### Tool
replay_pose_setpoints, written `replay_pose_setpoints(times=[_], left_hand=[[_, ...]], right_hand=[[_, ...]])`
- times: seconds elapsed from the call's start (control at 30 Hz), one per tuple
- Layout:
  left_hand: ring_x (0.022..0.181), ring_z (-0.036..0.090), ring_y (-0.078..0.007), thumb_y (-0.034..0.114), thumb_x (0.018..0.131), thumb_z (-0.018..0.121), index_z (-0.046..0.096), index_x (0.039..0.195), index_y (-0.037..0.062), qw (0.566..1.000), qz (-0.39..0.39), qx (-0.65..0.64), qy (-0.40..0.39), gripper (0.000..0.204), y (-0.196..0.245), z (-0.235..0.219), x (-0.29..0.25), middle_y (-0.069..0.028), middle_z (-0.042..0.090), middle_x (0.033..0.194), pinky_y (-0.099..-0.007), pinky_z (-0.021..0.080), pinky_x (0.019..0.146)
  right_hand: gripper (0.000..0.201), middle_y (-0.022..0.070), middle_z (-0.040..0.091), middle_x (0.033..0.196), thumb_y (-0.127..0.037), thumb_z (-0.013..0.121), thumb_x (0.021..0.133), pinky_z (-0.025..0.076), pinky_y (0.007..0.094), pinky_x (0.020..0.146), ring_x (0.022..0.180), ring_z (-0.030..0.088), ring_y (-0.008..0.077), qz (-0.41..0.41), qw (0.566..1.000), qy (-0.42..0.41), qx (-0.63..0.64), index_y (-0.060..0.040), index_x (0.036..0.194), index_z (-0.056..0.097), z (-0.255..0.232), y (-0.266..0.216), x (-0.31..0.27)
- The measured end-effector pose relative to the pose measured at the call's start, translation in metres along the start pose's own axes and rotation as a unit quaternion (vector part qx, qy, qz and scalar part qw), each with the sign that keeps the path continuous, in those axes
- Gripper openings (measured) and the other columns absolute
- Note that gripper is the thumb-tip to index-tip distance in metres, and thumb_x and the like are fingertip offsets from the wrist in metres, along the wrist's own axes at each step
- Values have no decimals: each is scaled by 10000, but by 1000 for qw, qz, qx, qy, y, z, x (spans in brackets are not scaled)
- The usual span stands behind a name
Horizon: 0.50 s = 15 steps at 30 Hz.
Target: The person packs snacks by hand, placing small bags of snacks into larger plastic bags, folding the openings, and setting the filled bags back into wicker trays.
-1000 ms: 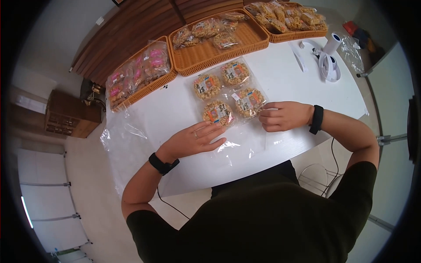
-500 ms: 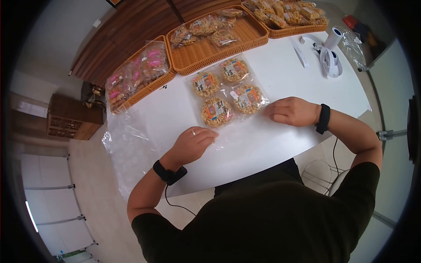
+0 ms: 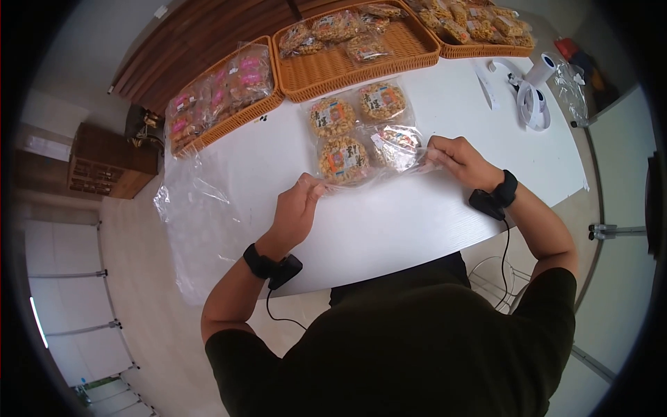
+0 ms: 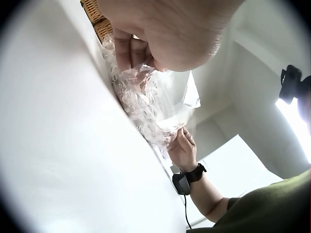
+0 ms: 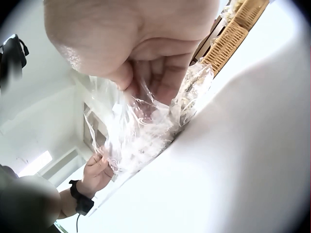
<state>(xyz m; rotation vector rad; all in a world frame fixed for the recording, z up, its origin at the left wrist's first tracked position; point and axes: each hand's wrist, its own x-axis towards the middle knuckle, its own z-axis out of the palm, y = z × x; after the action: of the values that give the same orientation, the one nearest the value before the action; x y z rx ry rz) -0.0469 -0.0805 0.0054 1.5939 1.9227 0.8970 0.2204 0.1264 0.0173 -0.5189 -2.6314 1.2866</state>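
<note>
Head view showed four round packs [image 3: 342,158] in two rows on the table [image 3: 389,236], and they seemed to lie inside one clear bag [image 3: 375,182], whose near edge was raised between the hands. The left hand [image 3: 293,212] pinched this edge at one end, fingers curled round the film, and the right hand [image 3: 467,163] gripped it in the same manner at the other end. Beyond the packs stood the middle basket [image 3: 313,75], with more packs in it, and loose film [image 3: 198,222] lay at the left side. In my judgement, the main risk came from the thin film: if one hand pulled harder than the other, the edge could tear or slip out of the pinch. Uneven lifting could also make the near packs slide against the far ones and lose the neat rows. If the pull was too sharp, the pieces in the packs could crack, since they looked brittle.
</note>
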Motion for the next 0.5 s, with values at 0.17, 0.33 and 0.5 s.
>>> replay_pose_setpoints(times=[0.17,0.33,0.5], left_hand=[[598,560,-228,210,970,436,501,882,-3,996,-2,-36,84,239,-11,14,7,-121,574,684,-302,456,607],[549,506,-166,235,983,403,507,844,-9,992,-36,-61,108,300,-5,15,15,-110,549,652,-292,427,555],[534,429,-103,243,988,400,531,863,4,985,-58,-87,138,300,-6,21,16,-48,491,604,-264,379,525]], right_hand=[[297,33,601,749,-207,394,992,469,252,737,752,570,93,55,969,48,237,-5,816,524,10,2,7],[326,41,606,762,-240,378,997,471,243,728,757,572,97,79,965,54,245,-14,817,528,12,2,9],[340,44,612,757,-267,381,996,475,230,701,723,575,88,86,960,67,258,-21,810,525,16,7,12]])
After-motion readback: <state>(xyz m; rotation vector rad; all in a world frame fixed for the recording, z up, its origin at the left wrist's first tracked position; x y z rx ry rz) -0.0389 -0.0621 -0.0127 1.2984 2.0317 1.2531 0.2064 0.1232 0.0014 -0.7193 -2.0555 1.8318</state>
